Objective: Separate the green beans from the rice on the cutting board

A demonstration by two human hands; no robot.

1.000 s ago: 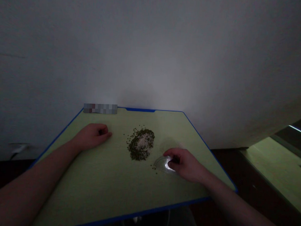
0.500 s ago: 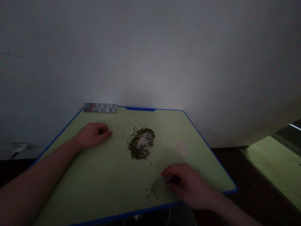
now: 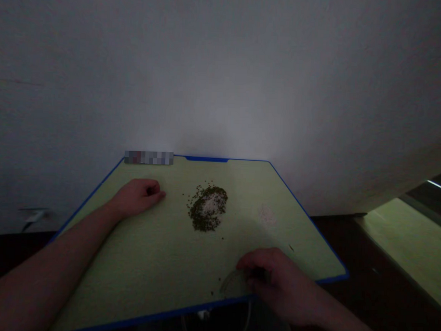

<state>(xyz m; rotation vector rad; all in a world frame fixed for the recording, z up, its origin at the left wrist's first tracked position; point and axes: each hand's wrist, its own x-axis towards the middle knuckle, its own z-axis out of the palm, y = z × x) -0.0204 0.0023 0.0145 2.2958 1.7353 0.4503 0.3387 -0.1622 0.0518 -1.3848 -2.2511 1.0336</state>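
My right hand pinches a clear plastic protractor with a curved edge, flat on the table by its front rim. Part of the protractor is hidden under the fingers. A few dark green beans lie just beside its curve. On the left of the table my left hand rests with fingers loosely curled, and I see nothing in it. Between the hands, farther back, is a pile of green beans with pale grains mixed in its middle.
The pale green table has a blue rim and stands against a white wall. A thin patch of pale grains lies at the right. Near it is a small dark sliver. A blurred-out flat object sits at the back left corner.
My right hand has drawn the protractor toward the front edge, moving several beans with it. This uncovered the pale patch and the sliver. My left hand stayed in place.
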